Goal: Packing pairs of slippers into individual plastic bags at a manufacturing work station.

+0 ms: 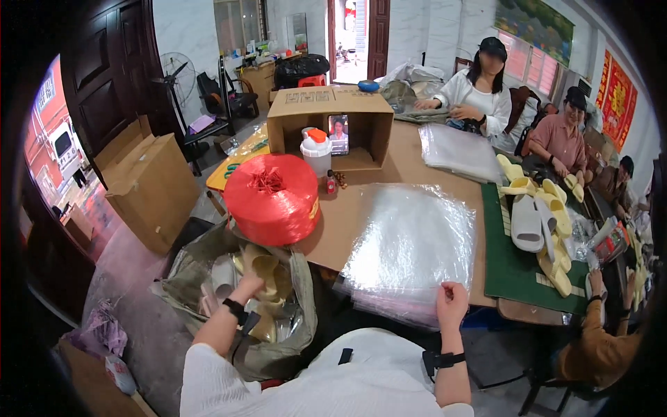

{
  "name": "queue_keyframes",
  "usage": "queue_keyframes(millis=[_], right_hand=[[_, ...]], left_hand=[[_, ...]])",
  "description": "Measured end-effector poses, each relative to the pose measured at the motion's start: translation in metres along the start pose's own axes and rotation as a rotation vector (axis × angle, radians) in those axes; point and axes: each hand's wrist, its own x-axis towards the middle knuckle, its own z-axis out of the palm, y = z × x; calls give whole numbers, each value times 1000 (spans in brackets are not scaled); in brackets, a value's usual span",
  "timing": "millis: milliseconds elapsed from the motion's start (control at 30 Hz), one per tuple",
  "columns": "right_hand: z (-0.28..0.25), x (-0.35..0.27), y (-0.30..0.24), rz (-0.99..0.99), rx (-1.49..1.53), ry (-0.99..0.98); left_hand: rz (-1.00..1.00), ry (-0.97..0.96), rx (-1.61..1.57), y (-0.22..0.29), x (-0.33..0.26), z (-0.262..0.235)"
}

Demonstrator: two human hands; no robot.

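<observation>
My left hand (251,283) is down in an open olive sack (306,295) at the near left, against pale yellow slippers (276,281). Its fingers are smeared and partly hidden, so its grip is unclear. Grey and pinkish slippers (224,276) lie beside it in the same sack. My right hand (453,303) is closed, fingers curled, at the near right corner of a stack of clear plastic bags (413,243). Whether a bag edge is pinched in it does not show. The bags lie flat on the cardboard-covered table (333,233).
A red twine roll (272,201), a white bottle with orange cap (317,149) and an open carton (330,104) holding a phone (338,135) stand beyond. Slippers (554,215) lie on a green mat (501,260) at right. Several people sit along the right side.
</observation>
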Motion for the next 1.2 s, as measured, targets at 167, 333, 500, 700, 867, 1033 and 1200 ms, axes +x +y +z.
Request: queue_keyframes(millis=[167,333,500,700,867,1033,1200], right_hand=[[-6,-8,6,-17,-66,79],[1,-3,0,-63,-76,49],[-3,-6,8,-48,-93,71],[-8,-8,6,-32,-75,102],[0,-7,10,-3,-67,68],[-5,-6,-2,-60,-102,89],[-3,-8,4,-73,-104,73]], left_hand=[[100,-176,445,67,58,-23],[82,-43,554,-50,51,-1],[37,-178,473,-52,54,27],[416,-563,746,-28,18,1],[-436,-72,319,-15,-3,-19],[-476,184,436,135,-3,-146],[345,439,-414,343,-66,-212]])
